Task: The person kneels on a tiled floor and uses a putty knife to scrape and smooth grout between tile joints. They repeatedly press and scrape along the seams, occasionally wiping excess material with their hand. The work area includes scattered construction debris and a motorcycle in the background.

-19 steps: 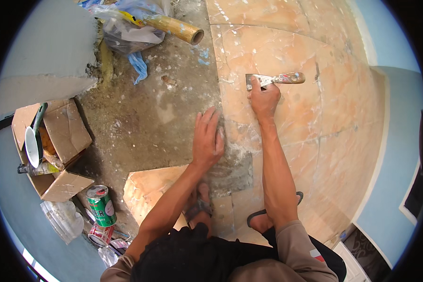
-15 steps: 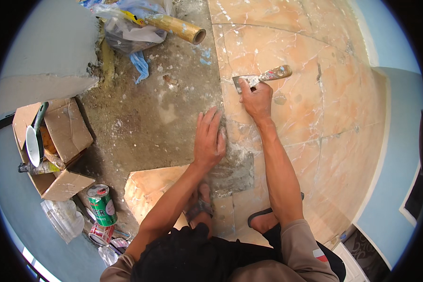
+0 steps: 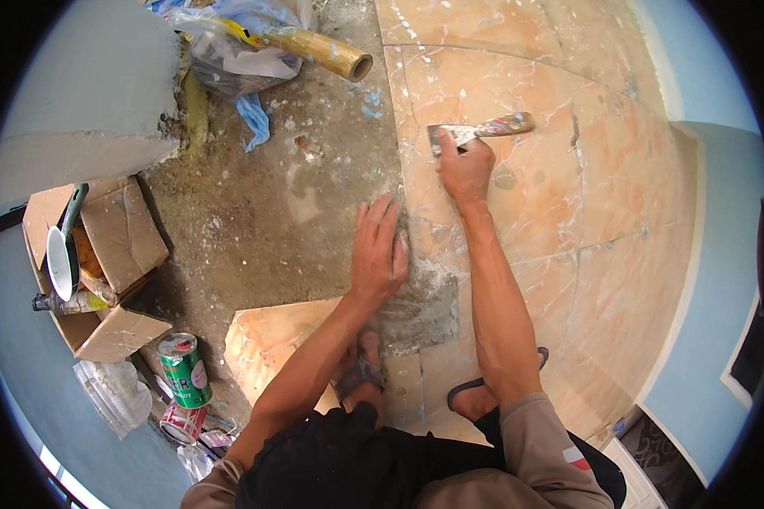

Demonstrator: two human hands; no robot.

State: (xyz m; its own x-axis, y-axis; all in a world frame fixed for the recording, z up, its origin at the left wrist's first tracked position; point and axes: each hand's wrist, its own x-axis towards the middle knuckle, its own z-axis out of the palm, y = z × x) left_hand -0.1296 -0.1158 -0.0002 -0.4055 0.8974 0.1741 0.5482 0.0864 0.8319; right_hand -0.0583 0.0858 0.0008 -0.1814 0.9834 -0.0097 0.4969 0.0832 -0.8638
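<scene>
My right hand (image 3: 467, 174) grips a putty knife (image 3: 505, 123) with a paint-spotted handle and a flat metal blade, held low over the peach marble-patterned floor tiles (image 3: 526, 195). My left hand (image 3: 378, 250) rests with its fingers stretched out on the bare, stained concrete (image 3: 263, 229), beside the edge where the tiles begin. Below my left wrist lies a piece of peach tile (image 3: 263, 343) on the concrete, partly hidden by my forearm. My sandalled feet (image 3: 475, 399) show beneath my forearms.
Plastic bags (image 3: 238, 72) and a cardboard roll (image 3: 323, 53) lie at the top left. An open cardboard box (image 3: 123, 237) holding a frying pan (image 3: 59, 263) stands left, near cans (image 3: 187, 373) and crumpled plastic (image 3: 115, 399). A wall block (image 3: 85, 102) and blue wall (image 3: 713, 212) bound the floor.
My right hand has moved left with the putty knife, then slightly up and back right since the second earlier frame. My left hand has stayed almost in place.
</scene>
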